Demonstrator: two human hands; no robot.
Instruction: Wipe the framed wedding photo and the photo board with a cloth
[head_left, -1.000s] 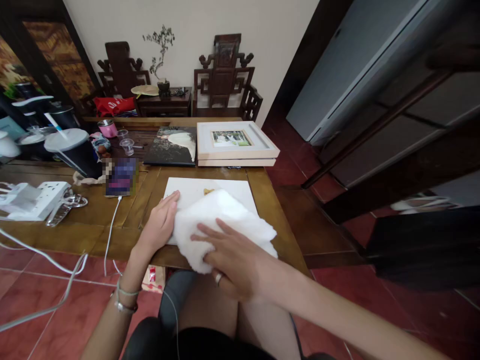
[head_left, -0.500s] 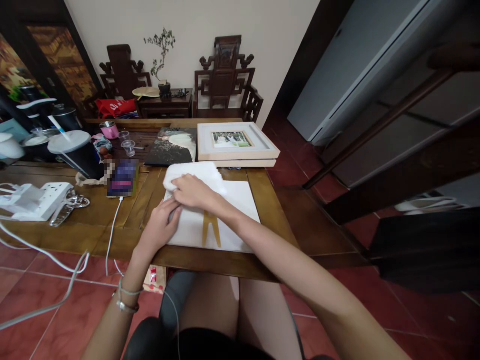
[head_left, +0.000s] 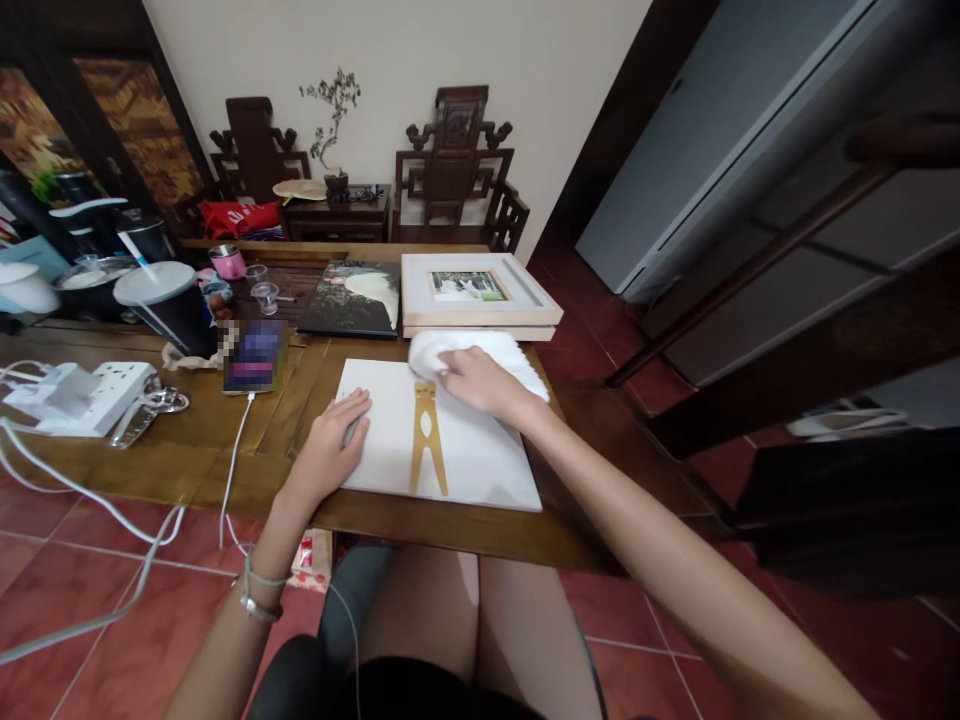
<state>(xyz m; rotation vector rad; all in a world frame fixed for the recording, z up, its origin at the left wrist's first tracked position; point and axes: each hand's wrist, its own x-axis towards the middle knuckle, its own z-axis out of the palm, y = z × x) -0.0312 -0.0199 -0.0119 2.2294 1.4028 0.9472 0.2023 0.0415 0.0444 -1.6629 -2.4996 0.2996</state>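
A white rectangular board (head_left: 382, 440) lies on the wooden table in front of me, with a gold A-shaped stand leg (head_left: 427, 440) along its middle. It looks like the back of a picture frame. My left hand (head_left: 337, 430) rests flat on the board's left edge, fingers stretched out, holding nothing. A white fluffy cloth (head_left: 517, 360) is bunched under my right hand (head_left: 480, 380), whose fingers are closed on it. The cloth covers the board's far right corner and reaches past its edge.
Behind the board lie stacked picture frames (head_left: 480, 318) and a dark photo panel (head_left: 345, 300). To the left are a phone (head_left: 255, 358) on a cable, a black cup (head_left: 169, 310) with a straw, and a white power strip (head_left: 112, 395). Wooden chairs (head_left: 456, 170) stand beyond.
My right hand has moved the cloth rightward along the board's far edge, away from my left hand. The gold leg is now uncovered. My left hand stays at the left edge.
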